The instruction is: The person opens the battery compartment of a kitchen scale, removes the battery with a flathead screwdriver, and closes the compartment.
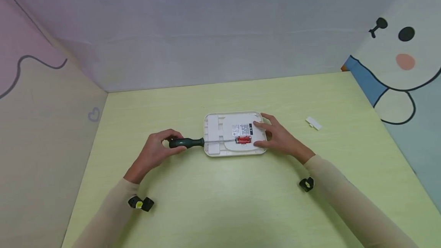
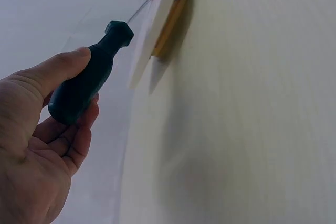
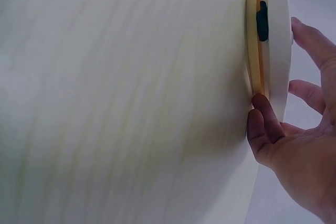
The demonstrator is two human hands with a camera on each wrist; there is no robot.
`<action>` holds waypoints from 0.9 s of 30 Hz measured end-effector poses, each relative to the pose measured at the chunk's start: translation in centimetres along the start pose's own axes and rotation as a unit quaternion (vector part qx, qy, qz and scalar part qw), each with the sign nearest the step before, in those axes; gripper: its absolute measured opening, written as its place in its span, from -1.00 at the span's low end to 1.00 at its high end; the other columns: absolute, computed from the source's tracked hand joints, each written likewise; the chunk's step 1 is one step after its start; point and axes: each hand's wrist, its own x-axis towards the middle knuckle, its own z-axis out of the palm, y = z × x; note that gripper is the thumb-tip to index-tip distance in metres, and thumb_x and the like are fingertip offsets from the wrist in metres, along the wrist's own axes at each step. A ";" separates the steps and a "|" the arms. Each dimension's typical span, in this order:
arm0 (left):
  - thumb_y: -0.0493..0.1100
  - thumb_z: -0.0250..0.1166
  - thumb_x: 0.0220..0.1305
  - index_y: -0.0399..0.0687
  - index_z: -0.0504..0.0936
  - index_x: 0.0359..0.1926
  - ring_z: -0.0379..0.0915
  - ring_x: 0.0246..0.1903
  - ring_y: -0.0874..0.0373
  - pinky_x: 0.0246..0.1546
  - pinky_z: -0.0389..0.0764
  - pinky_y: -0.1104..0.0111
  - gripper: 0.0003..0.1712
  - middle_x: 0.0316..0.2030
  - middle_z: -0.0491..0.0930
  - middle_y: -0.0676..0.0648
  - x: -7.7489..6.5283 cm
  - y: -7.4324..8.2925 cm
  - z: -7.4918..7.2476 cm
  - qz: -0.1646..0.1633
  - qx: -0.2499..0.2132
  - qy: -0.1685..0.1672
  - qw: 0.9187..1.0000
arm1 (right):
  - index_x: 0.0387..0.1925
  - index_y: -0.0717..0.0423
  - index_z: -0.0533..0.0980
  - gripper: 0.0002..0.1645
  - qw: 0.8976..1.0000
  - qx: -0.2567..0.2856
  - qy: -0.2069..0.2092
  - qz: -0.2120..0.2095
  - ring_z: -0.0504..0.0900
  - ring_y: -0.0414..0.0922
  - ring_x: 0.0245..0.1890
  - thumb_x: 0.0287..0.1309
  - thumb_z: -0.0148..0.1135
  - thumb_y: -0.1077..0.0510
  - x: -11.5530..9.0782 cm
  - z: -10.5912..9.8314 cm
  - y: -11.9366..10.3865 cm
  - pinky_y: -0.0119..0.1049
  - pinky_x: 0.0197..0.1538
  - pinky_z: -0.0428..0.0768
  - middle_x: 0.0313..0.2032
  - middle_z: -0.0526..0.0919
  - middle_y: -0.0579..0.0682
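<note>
A flat white device with rounded corners lies with its labelled face up on the table. Red batteries sit in a small compartment in that face. My left hand holds the dark green handle of a screwdriver between thumb and fingers. Its thin metal shaft reaches across the device to the left end of the batteries; whether the tip touches them I cannot tell. At the device's right edge, my right hand grips it, some fingers on the upper face and others against the underside edge.
A small white battery cover with a tab lies on the pale yellow table, right of the right hand. A plain wall stands behind the table, with printed walls at left and right.
</note>
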 end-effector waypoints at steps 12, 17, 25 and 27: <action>-0.07 0.53 0.04 0.13 0.70 -0.18 0.55 -0.27 0.27 -0.22 0.47 0.28 -0.71 -0.28 0.68 0.17 1.9 4.7 -2.7 0.114 0.050 -0.003 0.992 | 0.39 0.10 0.33 -0.07 1.000 -0.002 0.000 -0.001 0.11 0.22 0.44 0.01 0.49 -0.07 0.1 0.1 0.2 0.19 0.37 0.22 0.50 -0.02 0.16; -0.06 0.52 0.06 0.13 0.69 -0.18 0.56 -0.27 0.29 -0.25 0.50 0.31 -0.73 -0.27 0.68 0.18 2.5 5.7 -2.8 0.139 0.053 -0.019 0.989 | 0.39 0.10 0.32 -0.06 1.000 -0.002 -0.002 0.005 0.12 0.23 0.43 0.01 0.49 -0.07 0.1 0.1 0.1 0.20 0.37 0.22 0.50 -0.03 0.17; -0.07 0.52 0.05 0.11 0.70 -0.20 0.52 -0.32 0.30 -0.30 0.45 0.35 -0.74 -0.29 0.68 0.18 2.7 7.0 -2.8 0.164 0.070 -0.017 0.984 | 0.39 0.08 0.33 -0.06 1.000 -0.009 -0.001 0.008 0.13 0.24 0.43 0.01 0.48 -0.08 0.0 0.0 0.0 0.20 0.36 0.23 0.50 -0.02 0.18; -0.08 0.52 0.05 0.11 0.70 -0.21 0.52 -0.33 0.30 -0.29 0.45 0.35 -0.75 -0.30 0.67 0.18 2.7 7.5 -2.8 0.169 0.072 -0.017 0.983 | 0.39 0.08 0.32 -0.06 1.000 -0.011 -0.001 0.008 0.13 0.24 0.43 0.01 0.48 -0.08 0.0 0.0 0.0 0.20 0.36 0.23 0.50 -0.02 0.17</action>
